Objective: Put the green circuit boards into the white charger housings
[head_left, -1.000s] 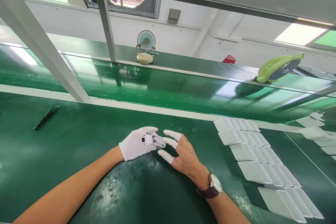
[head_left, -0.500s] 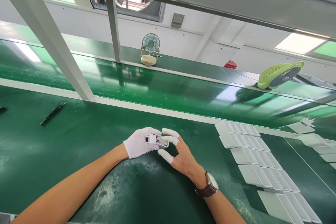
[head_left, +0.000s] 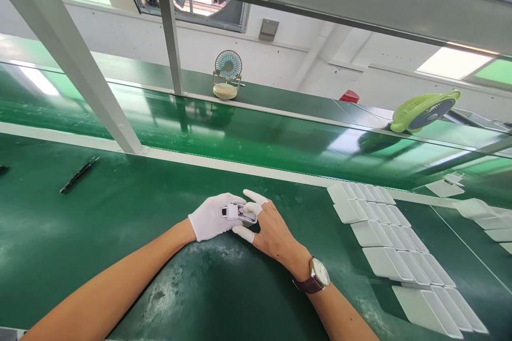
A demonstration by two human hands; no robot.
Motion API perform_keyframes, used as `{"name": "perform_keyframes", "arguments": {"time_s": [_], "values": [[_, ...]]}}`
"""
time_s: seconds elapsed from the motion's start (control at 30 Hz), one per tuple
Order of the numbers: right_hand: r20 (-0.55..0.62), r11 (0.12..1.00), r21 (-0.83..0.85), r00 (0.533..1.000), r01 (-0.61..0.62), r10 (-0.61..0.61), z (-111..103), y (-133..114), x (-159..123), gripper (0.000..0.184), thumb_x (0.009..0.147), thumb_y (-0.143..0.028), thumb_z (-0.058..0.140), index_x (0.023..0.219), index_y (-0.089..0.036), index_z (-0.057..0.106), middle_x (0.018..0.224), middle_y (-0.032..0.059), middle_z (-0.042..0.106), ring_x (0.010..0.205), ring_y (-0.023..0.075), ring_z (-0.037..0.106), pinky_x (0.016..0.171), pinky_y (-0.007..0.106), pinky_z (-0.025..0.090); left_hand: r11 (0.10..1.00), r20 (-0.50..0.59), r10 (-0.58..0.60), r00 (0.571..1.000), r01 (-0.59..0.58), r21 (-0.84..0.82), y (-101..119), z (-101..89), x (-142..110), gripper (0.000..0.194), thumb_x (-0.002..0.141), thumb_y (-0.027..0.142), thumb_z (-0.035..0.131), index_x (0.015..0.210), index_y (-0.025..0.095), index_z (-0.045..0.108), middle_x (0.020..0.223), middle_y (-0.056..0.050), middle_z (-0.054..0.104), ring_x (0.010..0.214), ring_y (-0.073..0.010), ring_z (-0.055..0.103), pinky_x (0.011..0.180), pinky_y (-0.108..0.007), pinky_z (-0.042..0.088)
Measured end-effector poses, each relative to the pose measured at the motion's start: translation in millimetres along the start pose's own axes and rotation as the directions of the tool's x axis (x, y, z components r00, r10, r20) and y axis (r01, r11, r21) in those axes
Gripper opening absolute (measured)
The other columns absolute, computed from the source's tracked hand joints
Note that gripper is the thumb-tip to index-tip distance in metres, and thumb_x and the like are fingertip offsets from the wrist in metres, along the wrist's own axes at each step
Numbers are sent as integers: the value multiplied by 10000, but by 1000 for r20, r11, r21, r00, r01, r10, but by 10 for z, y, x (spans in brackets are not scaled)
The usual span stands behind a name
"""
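Note:
In the lower middle of the view, my left hand (head_left: 212,218), in a white glove, is closed around a small white plastic housing (head_left: 235,212). Its open side faces up, showing a dark square at one end and small grey and dark parts inside. My right hand (head_left: 274,229) wears white finger covers and a wristwatch. One of its bent fingers reaches the right end of the housing, with the thumb at the lower edge. Another finger is stretched out above. The fingers hide part of the housing.
Rows of white trays or covers (head_left: 384,264) lie overlapped on the green tabletop (head_left: 120,202) at right. A black strip-like item (head_left: 79,175) lies at left. Beyond the pale rail runs a shiny green belt (head_left: 256,144). A small fan (head_left: 228,66) and a green fan (head_left: 424,112) stand behind.
My right hand has moved slightly left, its fingers closing in on the housing. My left hand keeps the housing in the same place. The camera view has shifted a little.

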State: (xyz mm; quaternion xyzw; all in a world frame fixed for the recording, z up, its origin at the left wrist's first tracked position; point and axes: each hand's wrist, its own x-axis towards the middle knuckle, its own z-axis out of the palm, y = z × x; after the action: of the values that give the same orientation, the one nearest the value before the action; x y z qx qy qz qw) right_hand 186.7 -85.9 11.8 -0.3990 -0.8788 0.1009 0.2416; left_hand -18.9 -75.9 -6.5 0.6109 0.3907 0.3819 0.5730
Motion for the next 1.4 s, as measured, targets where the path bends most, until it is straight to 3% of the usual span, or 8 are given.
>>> {"name": "perform_keyframes", "arguments": {"time_s": [0.27, 0.53, 0.77, 1.0, 1.2, 1.4], "values": [[-102, 999, 28, 995, 16, -14, -76, 43, -73, 279, 848, -377, 724, 1042, -220, 601, 1350, 150, 601, 1226, 306, 581, 973, 518, 537, 1000, 13, 8, 1000, -8, -2, 22, 3, -7, 406, 712, 283, 815, 1074, 187, 657, 1017, -73, 749, 958, -235, 718, 914, -396, 573], [-34, 997, -5, 996, 79, -79, -54, 30, -36, 379, 873, -360, 697, 1229, -254, 619, 1317, 139, 615, 1237, 301, 583, 1004, 510, 528, 998, -4, -47, 999, 48, 31, 49, 16, -22, 391, 725, 282, 786, 1082, 184, 661, 1007, -65, 736, 945, -222, 714, 922, -387, 574], [-190, 991, -3, 973, 135, -134, -156, 156, -110, 301, 903, -361, 677, 1173, -243, 612, 1251, 125, 653, 1183, 255, 613, 962, 460, 556, 990, -11, -38, 999, 39, 137, 106, 4, -28, 410, 740, 324, 781, 1114, 202, 664, 1047, -61, 734, 944, -214, 701, 916, -382, 572], [-145, 984, -84, 975, 156, -166, -132, 163, -126, 298, 929, -356, 647, 1210, -262, 614, 1242, 114, 661, 1158, 255, 633, 960, 470, 558, 996, 10, -52, 999, 51, 70, 113, 8, -36, 431, 749, 324, 777, 1136, 190, 642, 1011, -61, 751, 955, -219, 711, 914, -383, 576], [-167, 991, 13, 978, 131, -127, -113, 154, -148, 325, 940, -339, 628, 1251, -250, 595, 1231, 109, 679, 1115, 236, 662, 931, 419, 591, 992, -2, -60, 998, 60, 109, 111, -1, -28, 424, 738, 334, 780, 1121, 196, 660, 1070, -70, 731, 978, -223, 697, 938, -391, 557], [23, 990, 115, 996, 86, -89, -79, 114, -125, 318, 986, -262, 524, 1282, -335, 613, 1323, 69, 619, 1095, 210, 668, 917, 393, 599, 981, -20, -41, 999, 44, 189, 126, -5, -21, 386, 737, 333, 774, 1090, 206, 682, 1073, -61, 730, 971, -221, 685, 901, -364, 560]]}}
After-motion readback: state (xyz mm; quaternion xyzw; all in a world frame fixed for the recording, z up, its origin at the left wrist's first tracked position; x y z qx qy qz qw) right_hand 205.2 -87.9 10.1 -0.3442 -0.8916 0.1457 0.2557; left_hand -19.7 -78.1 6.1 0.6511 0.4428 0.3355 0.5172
